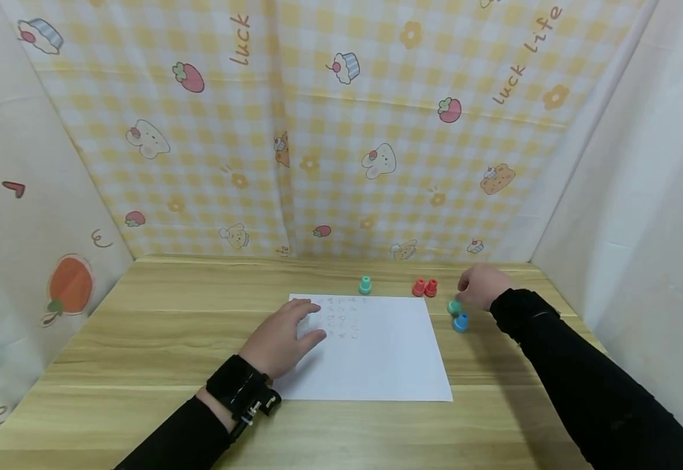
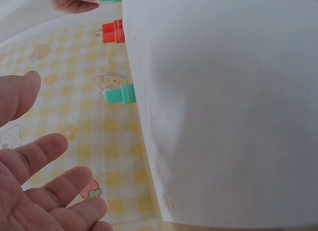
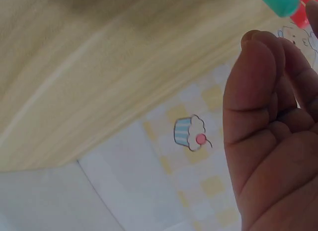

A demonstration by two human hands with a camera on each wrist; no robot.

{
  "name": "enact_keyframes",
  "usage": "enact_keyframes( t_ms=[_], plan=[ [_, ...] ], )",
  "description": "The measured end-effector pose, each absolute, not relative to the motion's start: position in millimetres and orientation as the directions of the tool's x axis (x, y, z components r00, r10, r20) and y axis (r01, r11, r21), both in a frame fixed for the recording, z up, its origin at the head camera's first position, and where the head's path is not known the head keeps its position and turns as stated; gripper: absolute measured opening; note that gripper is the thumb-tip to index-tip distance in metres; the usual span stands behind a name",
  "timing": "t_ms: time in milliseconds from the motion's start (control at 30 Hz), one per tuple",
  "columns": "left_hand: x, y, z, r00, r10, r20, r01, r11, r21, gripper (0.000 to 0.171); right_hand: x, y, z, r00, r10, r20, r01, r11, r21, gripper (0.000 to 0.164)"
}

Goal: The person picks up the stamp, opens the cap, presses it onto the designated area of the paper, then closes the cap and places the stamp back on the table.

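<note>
My left hand [image 1: 282,336] hovers at the left part of a white sheet of paper [image 1: 400,365], fingers spread, holding nothing. Small reddish and faint outline marks [image 1: 342,318] run in rows near the sheet's upper left. Off to the right, my right hand [image 1: 485,287] has its fingers loosely bent beside a small green stamp [image 1: 454,307]. In the right wrist view that green stamp [image 3: 280,1] shows just past the fingertips, not between them. A blue stamp [image 1: 460,322] stands right in front of it.
Two red stamps [image 1: 424,288] stand side by side beyond the paper's top right corner. Another green stamp [image 1: 365,285] stands behind the top edge. A checked yellow cloth [image 1: 341,137] hangs at the back of the wooden table [image 1: 159,326], with white cloth at both sides.
</note>
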State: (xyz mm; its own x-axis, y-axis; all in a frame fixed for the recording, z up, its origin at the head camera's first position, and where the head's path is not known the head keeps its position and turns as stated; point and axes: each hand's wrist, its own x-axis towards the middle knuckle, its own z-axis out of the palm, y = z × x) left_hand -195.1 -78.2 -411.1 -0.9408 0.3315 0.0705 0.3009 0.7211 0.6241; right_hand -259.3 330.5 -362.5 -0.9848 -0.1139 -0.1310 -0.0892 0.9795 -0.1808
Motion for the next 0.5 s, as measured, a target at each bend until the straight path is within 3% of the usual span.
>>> enact_keyframes(
  t_ms=[500],
  plan=[
    [-195.6, -78.0, -412.4, -0.944, 0.322, 0.072, 0.294, 0.723, 0.625, 0.050, -262.3, 321.4, -372.5, -0.978, -0.134, -0.158, -0.108, 0.980, -0.164, 0.011]
  ],
)
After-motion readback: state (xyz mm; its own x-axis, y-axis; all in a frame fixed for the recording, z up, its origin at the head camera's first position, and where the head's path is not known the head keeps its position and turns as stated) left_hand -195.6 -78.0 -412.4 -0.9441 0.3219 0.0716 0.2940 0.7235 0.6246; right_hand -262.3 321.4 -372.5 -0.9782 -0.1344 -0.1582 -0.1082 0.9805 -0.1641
